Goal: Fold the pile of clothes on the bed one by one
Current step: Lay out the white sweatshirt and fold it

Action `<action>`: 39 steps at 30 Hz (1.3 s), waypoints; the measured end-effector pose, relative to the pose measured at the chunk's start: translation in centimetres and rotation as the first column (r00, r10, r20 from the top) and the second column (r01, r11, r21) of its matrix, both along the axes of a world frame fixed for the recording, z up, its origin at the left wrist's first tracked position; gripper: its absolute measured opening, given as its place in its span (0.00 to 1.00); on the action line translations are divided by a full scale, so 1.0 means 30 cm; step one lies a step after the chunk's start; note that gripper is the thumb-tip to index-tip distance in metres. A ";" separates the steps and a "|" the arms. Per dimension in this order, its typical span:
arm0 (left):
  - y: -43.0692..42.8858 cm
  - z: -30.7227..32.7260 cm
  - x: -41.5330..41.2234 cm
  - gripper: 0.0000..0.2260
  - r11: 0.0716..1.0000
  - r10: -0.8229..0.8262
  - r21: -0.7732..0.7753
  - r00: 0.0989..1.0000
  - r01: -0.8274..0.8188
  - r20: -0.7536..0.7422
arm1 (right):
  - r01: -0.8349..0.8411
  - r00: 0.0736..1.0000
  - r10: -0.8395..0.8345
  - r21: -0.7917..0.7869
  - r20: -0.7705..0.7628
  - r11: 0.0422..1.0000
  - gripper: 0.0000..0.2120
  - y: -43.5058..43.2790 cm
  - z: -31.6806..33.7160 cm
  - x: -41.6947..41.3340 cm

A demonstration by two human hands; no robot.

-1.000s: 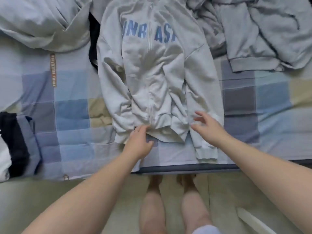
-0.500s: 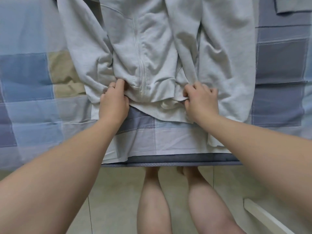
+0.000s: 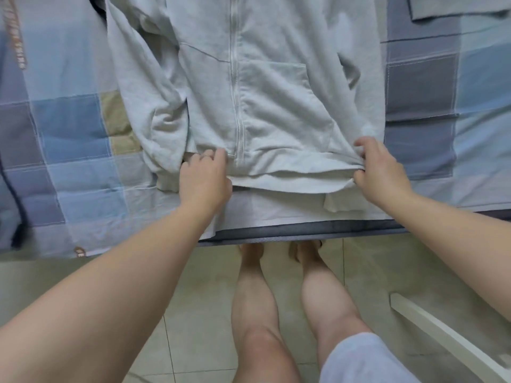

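A person with bare forearms (image 3: 124, 286) and legs (image 3: 254, 313) wears pale grey-blue shorts (image 3: 365, 360) and 1 ring (image 3: 207, 156) on the left hand (image 3: 204, 181).

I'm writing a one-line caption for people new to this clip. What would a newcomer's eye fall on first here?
The pale grey zip hoodie spread front-up on the checked bedsheet fills the upper middle. At its hem near the bed's edge, the left hand grips beside the zip and the right hand pinches the right corner. Below, bare legs stand on a tiled floor.
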State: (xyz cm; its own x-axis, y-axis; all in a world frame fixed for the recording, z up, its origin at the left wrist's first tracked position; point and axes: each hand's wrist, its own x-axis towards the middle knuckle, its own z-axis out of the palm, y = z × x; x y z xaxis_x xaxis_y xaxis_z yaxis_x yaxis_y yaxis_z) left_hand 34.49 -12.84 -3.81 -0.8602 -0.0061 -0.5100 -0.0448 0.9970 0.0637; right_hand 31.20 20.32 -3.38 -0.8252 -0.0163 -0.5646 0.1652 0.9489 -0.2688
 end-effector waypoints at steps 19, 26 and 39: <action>0.495 -0.138 -0.033 0.05 0.839 -0.384 0.434 0.922 0.328 0.045 | 0.153 0.987 -0.155 0.046 0.035 0.987 0.08 0.207 -0.080 0.126; 0.329 -0.072 -0.029 0.18 0.965 -0.173 0.205 0.984 0.163 0.032 | -0.230 0.970 0.222 -0.084 -0.098 0.969 0.26 -0.022 0.024 0.097; -0.254 -0.172 -0.032 0.42 0.988 -0.057 0.137 0.997 0.065 -0.061 | -0.376 0.927 0.376 0.031 0.000 0.926 0.37 -0.667 -0.191 0.077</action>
State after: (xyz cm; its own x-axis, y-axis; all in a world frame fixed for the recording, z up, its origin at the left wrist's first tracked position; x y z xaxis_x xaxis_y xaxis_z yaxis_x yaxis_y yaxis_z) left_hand 33.54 -20.45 -8.97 -0.8843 0.1147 -0.4526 0.0234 0.9790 0.2023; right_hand 33.52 0.32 -9.12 -0.7650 -0.3089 -0.5651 -0.2064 0.9488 -0.2393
